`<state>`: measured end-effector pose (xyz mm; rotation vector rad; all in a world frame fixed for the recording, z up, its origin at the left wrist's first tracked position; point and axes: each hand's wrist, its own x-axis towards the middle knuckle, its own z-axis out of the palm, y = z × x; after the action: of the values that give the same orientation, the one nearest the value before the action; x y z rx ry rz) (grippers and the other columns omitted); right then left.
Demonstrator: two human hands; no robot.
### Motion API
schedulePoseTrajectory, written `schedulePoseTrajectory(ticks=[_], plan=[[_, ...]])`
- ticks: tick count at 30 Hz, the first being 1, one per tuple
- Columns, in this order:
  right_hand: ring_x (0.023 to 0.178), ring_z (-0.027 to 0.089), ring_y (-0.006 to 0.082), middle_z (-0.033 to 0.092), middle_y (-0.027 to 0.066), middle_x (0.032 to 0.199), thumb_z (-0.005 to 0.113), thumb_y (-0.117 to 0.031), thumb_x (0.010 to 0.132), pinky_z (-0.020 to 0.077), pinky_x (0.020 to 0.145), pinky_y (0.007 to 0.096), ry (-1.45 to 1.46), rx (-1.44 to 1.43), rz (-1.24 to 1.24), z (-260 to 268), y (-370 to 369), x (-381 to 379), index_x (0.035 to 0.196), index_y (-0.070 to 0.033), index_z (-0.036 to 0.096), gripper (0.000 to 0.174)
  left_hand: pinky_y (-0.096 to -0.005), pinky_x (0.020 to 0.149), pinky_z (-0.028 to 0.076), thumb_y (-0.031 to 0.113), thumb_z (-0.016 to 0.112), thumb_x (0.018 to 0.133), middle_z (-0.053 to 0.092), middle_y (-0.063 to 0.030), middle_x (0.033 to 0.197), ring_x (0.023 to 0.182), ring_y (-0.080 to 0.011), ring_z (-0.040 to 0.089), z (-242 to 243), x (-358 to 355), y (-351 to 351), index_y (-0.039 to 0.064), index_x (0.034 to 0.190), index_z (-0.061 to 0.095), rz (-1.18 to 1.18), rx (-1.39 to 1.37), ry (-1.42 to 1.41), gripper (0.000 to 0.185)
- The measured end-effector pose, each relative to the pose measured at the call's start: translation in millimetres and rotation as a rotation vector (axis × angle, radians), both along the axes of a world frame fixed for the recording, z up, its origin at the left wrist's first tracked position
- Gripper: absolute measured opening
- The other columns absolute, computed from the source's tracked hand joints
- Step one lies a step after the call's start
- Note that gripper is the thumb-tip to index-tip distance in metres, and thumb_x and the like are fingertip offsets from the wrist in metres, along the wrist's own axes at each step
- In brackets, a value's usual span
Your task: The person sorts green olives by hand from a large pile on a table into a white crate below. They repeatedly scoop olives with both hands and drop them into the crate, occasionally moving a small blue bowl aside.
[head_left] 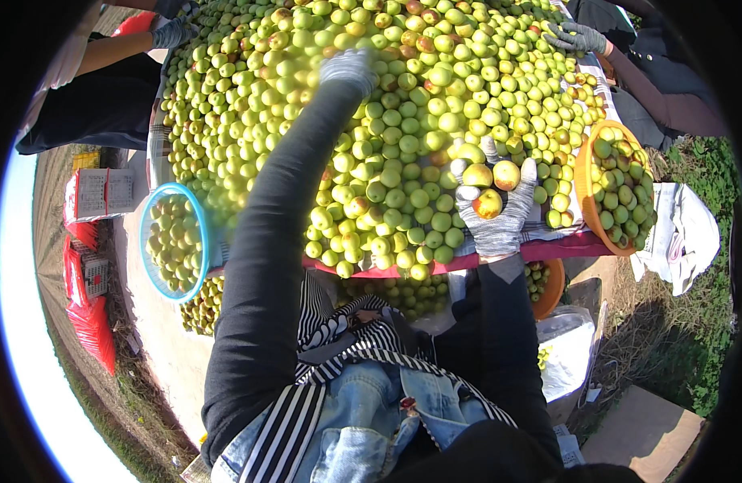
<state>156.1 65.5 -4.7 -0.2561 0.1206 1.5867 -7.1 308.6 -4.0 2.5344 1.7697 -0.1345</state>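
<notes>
A deep heap of green-yellow jujubes [371, 181], some blushed red-brown, covers the cloth-draped table before me. My left hand [348, 71], in a grey-white knit glove, reaches far over the heap near its middle. It is blurred with its back towards me, and whatever is under its fingers is hidden. Nearer the table's front edge, my right hand [496, 211] is turned palm up in a matching glove. Three jujubes [487, 203] with reddish-brown patches rest in it, cradled between the curled fingers and thumb.
A blue plastic basket [205, 241] of jujubes stands at the left corner, an orange basket [582, 181] at the right. Gloved hands of other people are at the heap's far left [175, 33] and far right [579, 39]. Below the front edge sits another orange container [552, 290].
</notes>
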Motion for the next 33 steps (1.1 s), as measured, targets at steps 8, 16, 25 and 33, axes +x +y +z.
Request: schedulePoseTrajectory(ticks=[8,16,25,33], plan=[[0.091,0.054,0.0347,0.047,0.0198,0.119,0.049,-0.057,0.080,0.0513,0.056,0.0332,0.034,-0.066,0.035,-4,6,-11,0.105,-0.004,0.052,0.058,-0.0361,0.091,0.041,0.046,0.063,0.073,0.055,-0.0145,0.114,0.107,-0.0250,0.053,1,2,-9,0.009,0.116,0.051,0.098,-0.115,-0.139,0.058],[0.099,0.052,0.0291,0.048,0.0148,0.113,0.051,-0.059,0.078,0.0469,0.085,0.0424,-0.082,-0.208,-0.178,-9,5,-27,0.113,-0.007,0.047,0.063,-0.0343,0.075,0.047,0.022,0.063,0.077,0.058,-0.0124,0.093,0.085,-0.0262,0.057,14,20,-175,0.005,0.102,0.057,-0.017,-0.189,-1.340,0.030],[0.100,0.051,0.0262,0.052,0.0101,0.112,0.043,-0.057,0.083,0.0433,0.088,0.0399,-0.090,-0.126,-0.242,-12,2,-14,0.118,-0.005,0.047,0.063,-0.0464,0.097,0.029,0.024,0.054,0.081,0.051,-0.0154,0.118,0.117,-0.0370,0.039,27,26,-202,0.008,0.120,0.049,-0.425,0.169,-0.927,0.043],[0.113,0.037,0.0412,0.041,0.0219,0.120,0.038,-0.057,0.085,0.0192,0.101,0.0640,0.266,0.179,-0.147,3,1,-18,0.115,-0.002,0.047,0.063,-0.0392,0.093,0.040,0.019,0.054,0.085,0.055,-0.0140,0.113,0.110,-0.0286,0.049,0,-25,-109,0.009,0.114,0.054,-0.111,0.251,-0.958,0.031]])
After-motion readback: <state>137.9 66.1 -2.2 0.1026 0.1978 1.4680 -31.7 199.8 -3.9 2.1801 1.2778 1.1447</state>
